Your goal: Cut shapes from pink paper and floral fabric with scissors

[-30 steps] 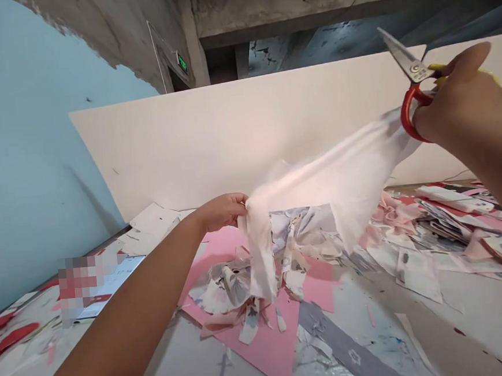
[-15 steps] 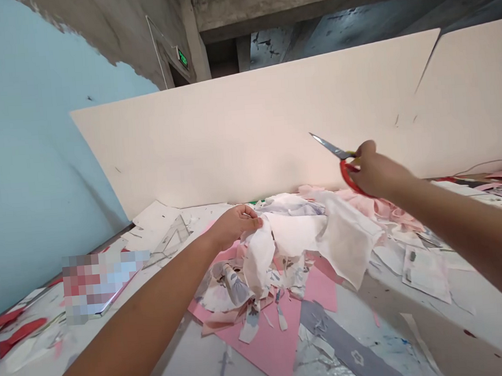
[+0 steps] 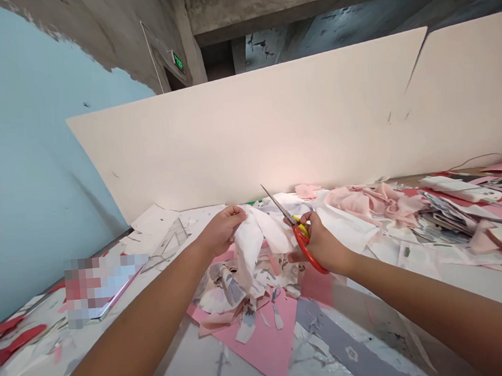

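Your left hand (image 3: 222, 231) has its grip closed on a bunched white cloth (image 3: 248, 249), which stands up in a loose fold just beside your other hand. Your right hand (image 3: 320, 245) has a narrow grip around the red handles of a pair of sewing scissors (image 3: 296, 226), with yellow showing at the pivot end of the handles. The steel blades point up and to your left, over the far side of the cloth, and you cannot tell from this view whether they are open a little or touching the fabric. Below your hands, the white cloth sits on a heap of floral fabric scraps (image 3: 219, 292) lying on a pink paper sheet (image 3: 259, 346), which rests on the scrap-strewn counter (image 3: 178, 362). To your right lie crumpled pink fabric (image 3: 373, 198) and a stack of printed papers (image 3: 444, 216). To your left is a clear plastic set square (image 3: 172, 239), and beyond it a pixelated object (image 3: 106, 286) too blurred to name. A tall white board (image 3: 250, 130) stands along the back of the counter.
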### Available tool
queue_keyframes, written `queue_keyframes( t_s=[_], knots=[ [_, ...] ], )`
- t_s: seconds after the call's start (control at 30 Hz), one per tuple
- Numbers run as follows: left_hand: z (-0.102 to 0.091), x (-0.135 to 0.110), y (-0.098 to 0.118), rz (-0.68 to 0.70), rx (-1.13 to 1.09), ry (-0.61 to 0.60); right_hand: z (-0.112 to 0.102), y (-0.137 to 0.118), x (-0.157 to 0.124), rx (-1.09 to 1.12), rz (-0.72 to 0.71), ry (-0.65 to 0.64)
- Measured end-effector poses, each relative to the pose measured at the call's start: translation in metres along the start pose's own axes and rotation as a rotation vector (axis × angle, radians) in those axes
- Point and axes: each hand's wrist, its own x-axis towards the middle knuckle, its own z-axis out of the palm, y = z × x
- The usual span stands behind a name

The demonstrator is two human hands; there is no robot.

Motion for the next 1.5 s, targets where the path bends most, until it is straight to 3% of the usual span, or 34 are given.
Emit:
queue_keyframes(
  t_s=[0.13,0.33,0.53,0.67,0.73,0.8,0.87,0.97,1.0,1.2,1.37,1.5],
  knots=[
    [0.005,-0.001,0.007,0.002,-0.036,0.01,0.001,0.006,0.001,0.006,-0.02,0.056],
    [0.006,-0.008,0.035,0.031,0.004,-0.014,-0.01,-0.019,0.004,0.167,-0.098,0.06],
    [-0.02,-0.027,0.058,-0.002,0.385,-0.052,-0.021,-0.038,0.004,0.168,-0.068,0.033],
    [-0.03,-0.05,0.072,0.01,0.64,-0.163,-0.022,-0.062,-0.004,0.122,-0.009,-0.095],
    [-0.035,-0.059,0.075,-0.006,0.636,-0.243,-0.022,-0.075,-0.007,0.081,0.038,-0.221],
    [-0.041,-0.06,0.071,0.015,0.584,-0.23,-0.021,-0.083,-0.006,0.039,0.08,-0.326],
    [-0.049,-0.056,0.056,-0.052,0.601,-0.194,-0.015,-0.082,0.0,-0.013,0.161,-0.363],
    [-0.058,-0.048,0.028,-0.287,0.706,-0.263,0.0,-0.068,0.011,-0.073,0.297,-0.282],
    [-0.059,-0.047,0.02,-0.302,0.713,-0.28,0.005,-0.062,0.014,-0.078,0.313,-0.275],
    [-0.051,-0.058,-0.012,-0.156,0.582,-0.254,0.025,-0.055,0.011,-0.102,0.259,-0.275],
    [-0.048,-0.064,-0.035,-0.106,0.399,-0.093,0.022,-0.061,0.008,-0.179,0.188,-0.223],
    [-0.053,-0.068,-0.039,-0.112,0.289,-0.05,0.016,-0.048,0.019,-0.247,0.095,-0.147]
  ],
)
